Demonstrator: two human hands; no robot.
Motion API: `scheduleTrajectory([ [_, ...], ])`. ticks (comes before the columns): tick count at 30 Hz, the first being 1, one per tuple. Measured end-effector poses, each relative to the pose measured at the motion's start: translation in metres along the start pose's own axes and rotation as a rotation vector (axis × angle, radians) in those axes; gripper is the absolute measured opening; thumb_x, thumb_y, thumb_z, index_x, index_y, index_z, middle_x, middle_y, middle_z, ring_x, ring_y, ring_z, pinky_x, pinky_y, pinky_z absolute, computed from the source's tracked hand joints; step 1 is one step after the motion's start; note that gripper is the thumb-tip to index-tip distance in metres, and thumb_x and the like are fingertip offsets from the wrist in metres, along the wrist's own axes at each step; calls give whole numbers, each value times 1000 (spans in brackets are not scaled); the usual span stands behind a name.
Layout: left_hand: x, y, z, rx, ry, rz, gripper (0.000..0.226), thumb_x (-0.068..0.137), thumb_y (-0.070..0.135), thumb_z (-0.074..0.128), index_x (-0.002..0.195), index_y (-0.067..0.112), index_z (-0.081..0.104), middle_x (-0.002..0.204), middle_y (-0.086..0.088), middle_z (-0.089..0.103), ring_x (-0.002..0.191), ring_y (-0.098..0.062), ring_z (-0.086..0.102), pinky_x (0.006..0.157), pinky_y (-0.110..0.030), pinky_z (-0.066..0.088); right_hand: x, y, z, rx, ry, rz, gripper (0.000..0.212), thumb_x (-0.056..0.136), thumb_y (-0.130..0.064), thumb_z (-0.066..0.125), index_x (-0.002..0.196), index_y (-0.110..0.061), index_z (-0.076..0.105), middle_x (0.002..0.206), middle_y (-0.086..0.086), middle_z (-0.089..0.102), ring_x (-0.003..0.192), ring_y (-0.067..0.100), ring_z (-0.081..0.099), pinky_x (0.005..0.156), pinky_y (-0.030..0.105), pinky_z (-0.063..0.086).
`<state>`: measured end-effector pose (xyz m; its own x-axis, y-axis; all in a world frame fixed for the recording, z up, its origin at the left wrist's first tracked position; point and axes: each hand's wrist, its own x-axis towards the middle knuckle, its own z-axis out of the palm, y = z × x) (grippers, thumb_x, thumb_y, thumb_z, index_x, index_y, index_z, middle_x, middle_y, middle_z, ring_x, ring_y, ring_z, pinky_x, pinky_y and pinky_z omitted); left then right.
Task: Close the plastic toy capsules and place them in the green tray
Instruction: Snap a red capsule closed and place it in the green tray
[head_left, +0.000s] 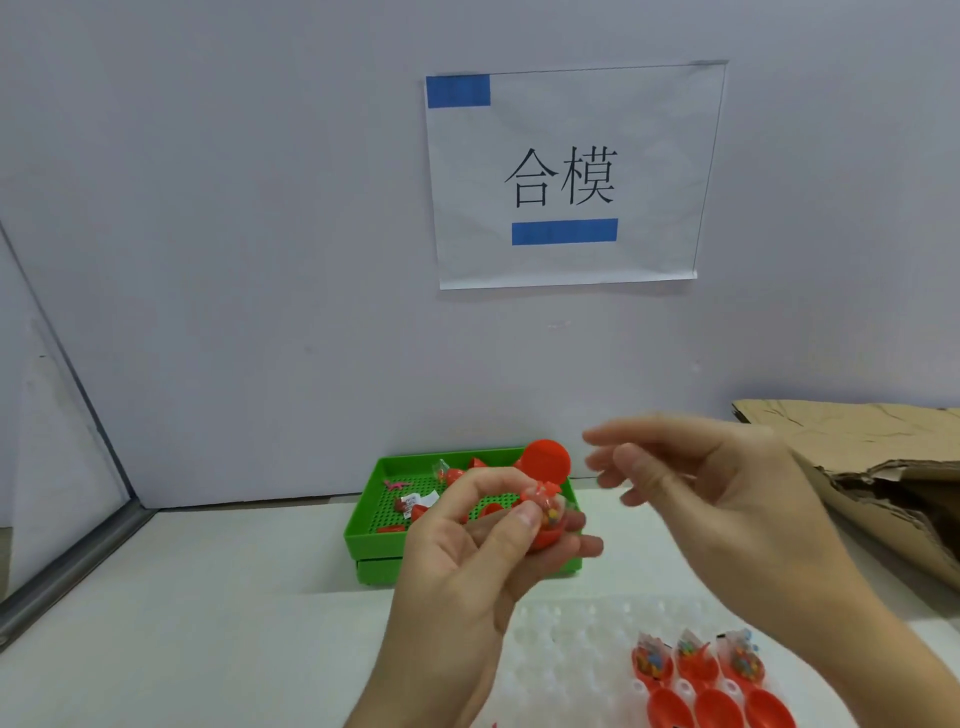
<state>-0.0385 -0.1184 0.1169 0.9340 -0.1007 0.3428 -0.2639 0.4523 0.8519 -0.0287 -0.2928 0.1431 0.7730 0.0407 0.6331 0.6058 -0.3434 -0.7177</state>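
Open red capsule (545, 525) pinched in left hand (478, 545) just near of the green tray (363, 535), lid (545, 460) hinged up and bagged toy showing, presumably held so for snapping shut. Right hand (727, 499) empty just right of it, fingers loosely spread and motion-blurred. Three more open capsules (696, 670) on the white blister sheet (571, 639) near right, partly cropped; tray contents hard to make out behind the hand.

- our left hand (467, 540) is raised in front of us, palm turned toward us, thumb and curled fingers pinching a small red plastic toy capsule (545, 525) with its round lid hinged open above.
- our right hand (727, 499) hovers just beside it, holding nothing, fingers loosely spread and pointing left, slightly blurred.
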Motion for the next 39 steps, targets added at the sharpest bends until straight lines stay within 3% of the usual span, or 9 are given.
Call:
scheduleTrajectory([
  [2, -2, 7, 2, -119, -98, -99, 7, 77, 8, 69, 80, 12, 73, 84, -31, 70, 71, -36, 73, 62, -25, 60, 1, 8, -6, 109, -67, 128, 32, 85, -46, 57, 109, -34, 73, 99, -11, 77, 96, 11, 72, 78, 27, 59],
  [4, -4, 12, 4, -184, -201, -173, 9, 74, 11, 71, 83, 11, 73, 84, -31, 69, 70, -36, 73, 62, -25, 60, 1, 14, -6, 340, -266, 273, 38, 89, -54, 57, 114, -30, 74, 111, -2, 75, 106, 20, 70, 83, 38, 59],
  [7, -6, 15, 6, -173, -258, -231, 8, 77, 8, 71, 84, 9, 73, 84, -32, 68, 69, -37, 73, 61, -26, 60, -1, 16, -3, 568, -411, 284, 50, 83, -59, 68, 112, -19, 75, 109, 11, 74, 100, 27, 71, 86, 40, 58],
  [15, -4, 15, 9, -161, -118, -240, 6, 76, 0, 72, 79, 4, 75, 81, -33, 68, 67, -43, 72, 56, -29, 61, 1, 16, -5, 480, -358, 189, 52, 71, -59, 79, 109, -22, 77, 104, 10, 76, 97, 25, 73, 82, 27, 56],
  [19, -4, 13, 8, -114, -86, -219, 12, 70, 5, 67, 78, 4, 74, 80, -32, 67, 69, -44, 72, 56, -27, 60, 1, 9, -5, 426, -345, 148, 30, 81, -39, 70, 106, -25, 78, 98, 5, 77, 89, 15, 74, 77, 20, 55],
  [26, -3, 12, 6, -74, -71, -178, 28, 71, 9, 68, 98, 10, 58, 79, -31, 69, 70, -42, 72, 59, -28, 60, 0, 5, -4, 365, -306, 94, 23, 83, -16, 67, 101, -24, 80, 93, 3, 76, 85, 14, 74, 73, 17, 55],
  [31, -3, 9, 11, -9, -26, -115, 8, 69, 19, 68, 76, 18, 70, 79, -31, 71, 64, -39, 73, 53, -24, 58, 0, 5, -3, 347, -276, 99, 24, 78, -25, 71, 100, -23, 80, 91, 6, 76, 83, 19, 73, 73, 21, 56],
  [35, -2, 7, 12, 19, 2, -70, 12, 67, 30, 72, 77, 23, 73, 81, -28, 72, 65, -39, 73, 54, -22, 57, -1, 4, -3, 316, -247, 99, 23, 79, -29, 71, 100, -28, 79, 92, 5, 77, 87, 21, 74, 75, 24, 58],
  [39, -4, 5, 14, 98, -28, 2, 19, 72, 30, 84, 86, 26, 72, 84, -22, 75, 77, -37, 75, 67, -29, 61, -1, 3, -4, 333, -213, 109, 23, 79, -26, 70, 100, -25, 79, 92, 6, 78, 87, 20, 75, 75, 22, 57],
])
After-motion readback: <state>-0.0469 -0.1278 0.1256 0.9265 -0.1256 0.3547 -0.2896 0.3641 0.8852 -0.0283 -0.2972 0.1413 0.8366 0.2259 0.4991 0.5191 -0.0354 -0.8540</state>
